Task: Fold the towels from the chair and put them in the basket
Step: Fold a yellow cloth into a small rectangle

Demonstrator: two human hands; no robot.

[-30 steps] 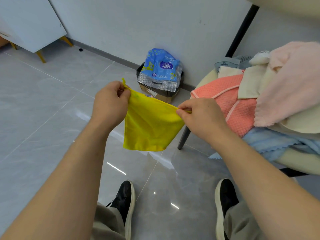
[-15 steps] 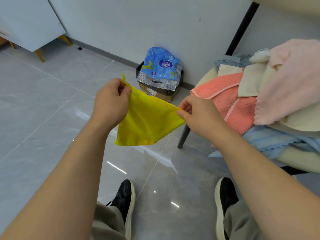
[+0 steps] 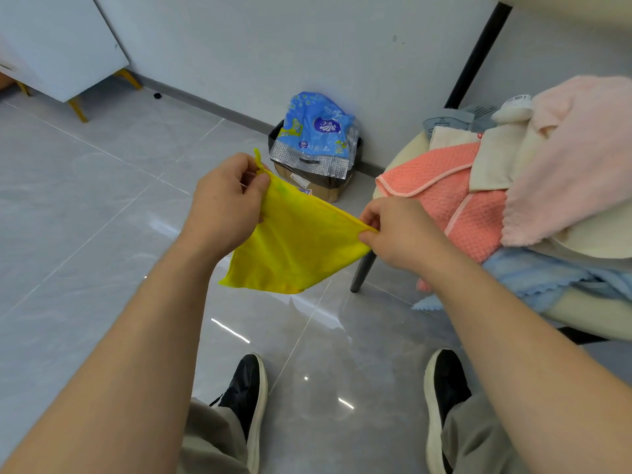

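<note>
Swinging up and leftward, the free lower part of the yellow towel [image 3: 294,248] no longer hangs almost square beneath the hands as it did a second ago. It now lies slanted, its bottom corner kicked out away from the chair [image 3: 595,319], while both hands have kept much the same place and spacing. The left hand [image 3: 225,206] pinches one top corner between thumb and fingers [image 3: 260,184], with a little tip of hem poking up above them. The right hand [image 3: 400,230] pinches the opposite corner, its fingers [image 3: 367,237] curled tight on the edge. The towel is held in the air just left of the chair, near its dark front leg and above the tiled floor.

Judging by how it drapes, the cloth is thin, very light and limp. It will likely follow any flick of the wrists and not hold a crease by itself. It looks smooth, so a firm pinch at the corners, where the hem gives some body, seems the best hold. Grabbing mid-panel would only bunch it.

On the chair's seat lie more towels: a coral waffle one [image 3: 444,200], a pale pink fluffy one [image 3: 574,159] and a light blue one [image 3: 533,278] hanging over the front edge. Those look thicker and heavier. No basket can be made out with certainty.
</note>
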